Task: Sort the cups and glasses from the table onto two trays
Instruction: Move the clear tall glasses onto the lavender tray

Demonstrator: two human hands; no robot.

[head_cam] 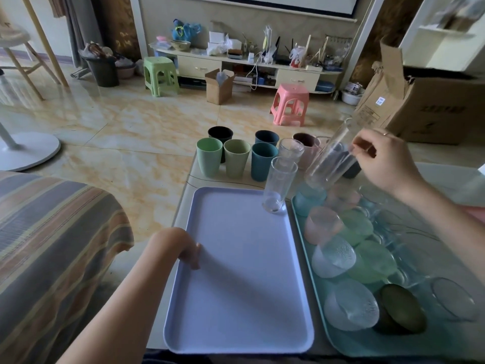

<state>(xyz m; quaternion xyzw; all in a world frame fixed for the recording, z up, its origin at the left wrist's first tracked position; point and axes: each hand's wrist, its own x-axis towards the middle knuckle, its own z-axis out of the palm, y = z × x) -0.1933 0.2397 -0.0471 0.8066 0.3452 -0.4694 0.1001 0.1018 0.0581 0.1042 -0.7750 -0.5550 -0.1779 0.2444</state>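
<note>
A lavender tray (236, 285) lies in front of me with one tall clear glass (278, 189) upright in its far right corner. To its right a teal tray (322, 324) holds several frosted glasses in pink, green, blue and clear. My right hand (385, 158) grips a tall clear glass (330, 158), tilted in the air above the teal tray's far end. My left hand (190, 252) rests on the lavender tray's left rim, fingers curled over it. Several plastic cups (236, 158) and another clear glass (290, 151) stand at the table's far edge.
A striped cushion (52, 245) sits to my left. A large cardboard box (433, 109) stands at the far right by the table. On the tiled floor beyond are a pink stool (290, 103), a green stool (160, 74) and a small box (219, 86).
</note>
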